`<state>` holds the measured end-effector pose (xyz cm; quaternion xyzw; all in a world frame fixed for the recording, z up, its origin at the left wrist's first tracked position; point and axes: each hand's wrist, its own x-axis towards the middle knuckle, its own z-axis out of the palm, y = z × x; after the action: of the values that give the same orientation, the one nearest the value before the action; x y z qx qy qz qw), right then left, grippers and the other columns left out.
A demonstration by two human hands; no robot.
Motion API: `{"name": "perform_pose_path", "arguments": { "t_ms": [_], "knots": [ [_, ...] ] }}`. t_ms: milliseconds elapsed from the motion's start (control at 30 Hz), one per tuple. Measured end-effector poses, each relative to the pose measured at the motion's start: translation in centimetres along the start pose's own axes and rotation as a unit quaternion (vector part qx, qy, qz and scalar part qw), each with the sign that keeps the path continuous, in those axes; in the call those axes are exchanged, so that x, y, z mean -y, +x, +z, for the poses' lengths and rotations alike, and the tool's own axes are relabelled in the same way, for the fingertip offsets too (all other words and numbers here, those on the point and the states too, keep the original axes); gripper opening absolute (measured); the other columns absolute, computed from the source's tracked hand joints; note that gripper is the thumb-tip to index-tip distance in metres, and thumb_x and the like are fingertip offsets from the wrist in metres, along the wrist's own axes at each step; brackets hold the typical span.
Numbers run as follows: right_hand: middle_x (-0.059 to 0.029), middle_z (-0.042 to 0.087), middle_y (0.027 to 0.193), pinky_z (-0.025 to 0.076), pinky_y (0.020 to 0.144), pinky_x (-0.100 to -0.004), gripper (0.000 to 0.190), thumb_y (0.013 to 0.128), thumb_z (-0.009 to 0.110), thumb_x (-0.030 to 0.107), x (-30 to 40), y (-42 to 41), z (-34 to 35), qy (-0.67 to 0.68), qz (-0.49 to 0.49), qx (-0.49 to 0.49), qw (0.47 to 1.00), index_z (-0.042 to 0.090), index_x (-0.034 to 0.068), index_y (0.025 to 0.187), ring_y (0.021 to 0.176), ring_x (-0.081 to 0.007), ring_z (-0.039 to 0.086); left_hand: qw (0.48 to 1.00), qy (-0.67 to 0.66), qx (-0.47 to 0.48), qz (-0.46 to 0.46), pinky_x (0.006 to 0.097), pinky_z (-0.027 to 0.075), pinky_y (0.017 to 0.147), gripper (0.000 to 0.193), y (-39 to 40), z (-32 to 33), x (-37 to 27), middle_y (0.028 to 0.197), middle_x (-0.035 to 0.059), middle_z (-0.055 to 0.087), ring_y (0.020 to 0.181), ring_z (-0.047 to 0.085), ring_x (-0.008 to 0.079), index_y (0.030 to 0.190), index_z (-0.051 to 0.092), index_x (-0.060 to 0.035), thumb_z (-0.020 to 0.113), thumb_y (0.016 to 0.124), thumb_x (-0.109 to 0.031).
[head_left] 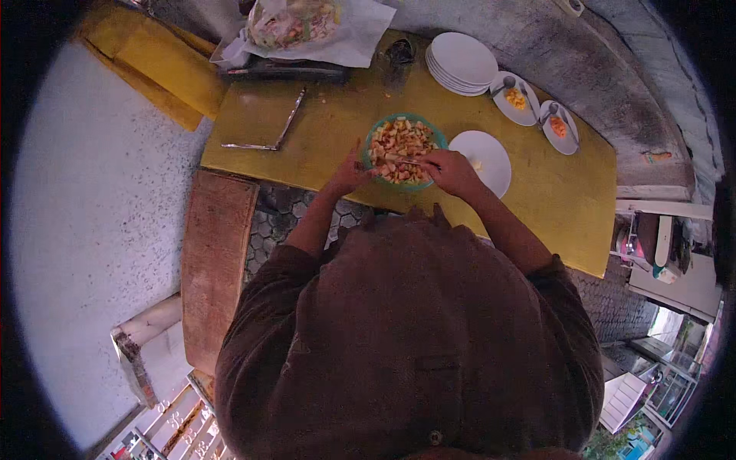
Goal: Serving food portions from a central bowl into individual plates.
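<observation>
A teal bowl point(440, 133) full of diced pale and reddish food point(402, 138) stands near the front edge of the yellow table point(552, 201). My left hand point(351, 174) grips the bowl's left rim, its fingers spread around it. In my right hand point(451, 171) is a thin utensil point(402, 158), lying across the top of the diced food. Whether it is a knife or a spoon I cannot tell. Just right of the bowl, partly behind my right hand and forearm, lies a white plate point(493, 150) with a small pale piece point(477, 165) on it.
White plates point(462, 60) are stacked at the back, beside two plates with orange food point(516, 99) and cutlery. A dark glass point(398, 54) and a plastic bag of food point(296, 26) stand behind the bowl. A bent shiny strip point(290, 121) lies left. A wooden bench point(218, 259) adjoins the table.
</observation>
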<state>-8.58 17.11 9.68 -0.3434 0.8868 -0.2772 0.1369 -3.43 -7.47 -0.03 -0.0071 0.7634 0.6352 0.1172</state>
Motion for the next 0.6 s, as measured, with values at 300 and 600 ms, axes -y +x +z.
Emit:
{"name": "perform_pose_path", "arguments": {
  "t_ms": [300,600],
  "knots": [
    [-0.0128,0.056,0.081,0.045,0.068,-0.0385,0.019,0.079,0.050,0.016,-9.5,-7.8,-3.7,-0.091,0.090,-0.168,0.977,0.058,0.010,0.094,0.078,-0.0295,0.055,0.991,0.032,0.068,-0.109,0.0337,0.046,0.070,0.100,1.2,-1.3,2.2,0.106,0.0194,0.051,0.085,0.056,0.0247,0.131,-0.009,-0.0068,0.067,0.070,-0.027],
    [-0.0135,0.057,0.081,0.046,0.068,-0.0387,0.020,0.077,0.052,0.015,-11.5,-11.3,-2.2,-0.164,0.192,-0.105,0.962,0.059,0.010,0.095,0.077,-0.0291,0.056,0.981,0.080,0.102,-0.144,0.0347,0.044,0.075,0.102,0.8,-1.0,-3.4,0.106,0.0194,0.053,0.086,0.057,0.0263,0.131,-0.010,-0.0065,0.068,0.068,-0.029]
  ]
}}
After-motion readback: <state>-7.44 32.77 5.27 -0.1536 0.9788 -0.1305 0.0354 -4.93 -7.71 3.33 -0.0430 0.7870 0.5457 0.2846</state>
